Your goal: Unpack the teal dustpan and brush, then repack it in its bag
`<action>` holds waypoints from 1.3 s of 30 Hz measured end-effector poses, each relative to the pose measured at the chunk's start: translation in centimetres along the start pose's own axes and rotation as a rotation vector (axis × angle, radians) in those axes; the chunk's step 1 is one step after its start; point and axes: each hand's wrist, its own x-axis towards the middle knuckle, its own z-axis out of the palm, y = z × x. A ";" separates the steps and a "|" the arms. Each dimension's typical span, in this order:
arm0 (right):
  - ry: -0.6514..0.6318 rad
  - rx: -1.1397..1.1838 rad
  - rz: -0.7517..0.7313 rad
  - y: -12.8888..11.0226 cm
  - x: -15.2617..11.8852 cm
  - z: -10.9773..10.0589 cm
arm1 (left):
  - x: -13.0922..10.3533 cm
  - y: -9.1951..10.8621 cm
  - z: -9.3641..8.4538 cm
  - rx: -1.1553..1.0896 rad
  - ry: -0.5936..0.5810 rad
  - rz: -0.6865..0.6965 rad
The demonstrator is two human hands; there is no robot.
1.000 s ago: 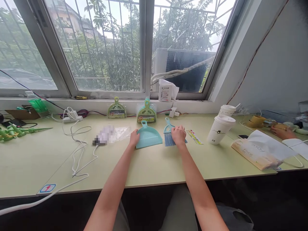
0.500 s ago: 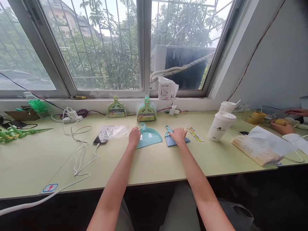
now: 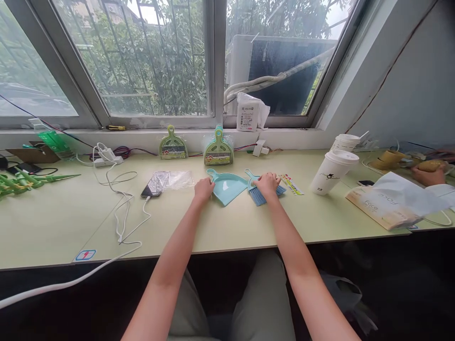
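Observation:
A small teal dustpan (image 3: 227, 186) lies flat on the pale green desk (image 3: 227, 227), its handle pointing toward the window. My left hand (image 3: 204, 190) grips its left edge. Just to the right lies a small blue hand brush (image 3: 261, 191) with its bristles toward me. My right hand (image 3: 267, 185) rests on top of it, fingers curled over the brush head. Two packaged green dustpan sets (image 3: 218, 152) lean against the window ledge behind.
A phone (image 3: 152, 189) on a white charging cable lies left of the dustpan beside a clear plastic bag (image 3: 174, 179). Two white paper cups (image 3: 332, 172) and a white paper bag (image 3: 391, 206) stand to the right. Another person's hand (image 3: 428, 174) is at far right.
The dustpan has turned under my left hand, its open edge now swung toward me and to the left. My right hand stays on the brush. The view has tilted down slightly.

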 end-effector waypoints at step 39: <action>-0.291 0.318 -0.533 -3.5 -2.0 0.4 | -1.3 2.2 1.5 0.293 -0.033 0.783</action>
